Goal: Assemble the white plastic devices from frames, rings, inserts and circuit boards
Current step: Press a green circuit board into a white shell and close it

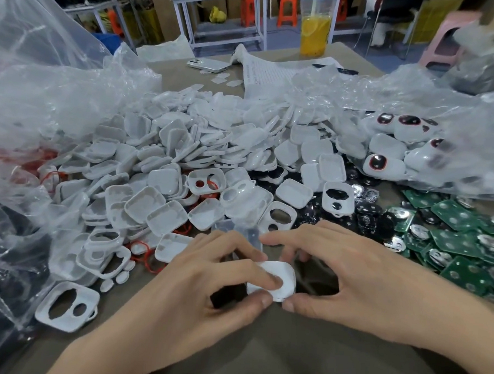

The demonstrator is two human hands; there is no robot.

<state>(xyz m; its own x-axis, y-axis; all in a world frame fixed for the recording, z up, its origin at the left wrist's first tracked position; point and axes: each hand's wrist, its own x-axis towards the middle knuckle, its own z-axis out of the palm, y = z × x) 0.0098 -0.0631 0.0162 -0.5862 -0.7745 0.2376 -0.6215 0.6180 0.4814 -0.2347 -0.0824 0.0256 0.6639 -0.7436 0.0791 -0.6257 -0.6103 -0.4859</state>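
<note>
Both hands meet over a small white plastic device [285,278] low in the middle of the table. My left hand [205,282] pinches it, thumb under its near edge and forefinger pressing on top. My right hand [350,274] grips its right side with thumb and curled fingers. A large heap of white plastic shells [169,164] fills the table's centre. A white frame with two cut-outs [66,306] lies at the lower left. Red rings [149,256] show among the shells. Green circuit boards [454,228] lie at the right, black inserts [368,220] beside them.
Crumpled clear plastic bags [43,93] rise at the left and right. Finished white devices with dark windows [386,163] sit in the right bag. A cup of orange drink [315,26], a phone [208,64] and a paper sheet [276,73] stand at the back.
</note>
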